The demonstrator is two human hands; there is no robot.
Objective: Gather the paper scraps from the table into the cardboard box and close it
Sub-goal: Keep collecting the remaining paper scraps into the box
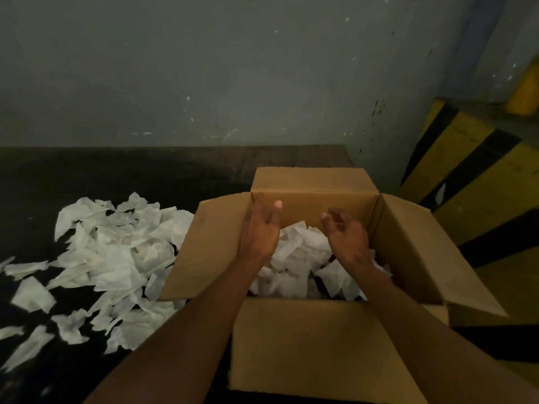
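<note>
**Cardboard box** (pixel 320 339): stood open on the right part of a dark table (pixel 116 176), all four flaps folded outward. Both hands hung above its opening.

**Boxed scraps** (pixel 294 258): lay below and between the two hands; whether they touched the hands could not be told.

**Loose scraps** (pixel 116 258): lay in a wide heap on the table, left of the box and reaching up to its left flap, apart from both hands.

**Materials:** the box was plain brown board, matte. The scraps were thin, white and crumpled, torn into irregular pieces. The table top was dull and dark.

**Left hand** (pixel 261 228): fingers nearly straight, palm turned inward, holding nothing.

**Right hand** (pixel 345 237): fingers spread and slightly curled, palm facing the left hand, holding nothing.

**Forearms:** bare, reaching forward over the near flap.

**Surroundings:** a scuffed grey wall (pixel 204 68) stood behind, and a yellow-and-black striped barrier (pixel 472 176) to the right.
</note>
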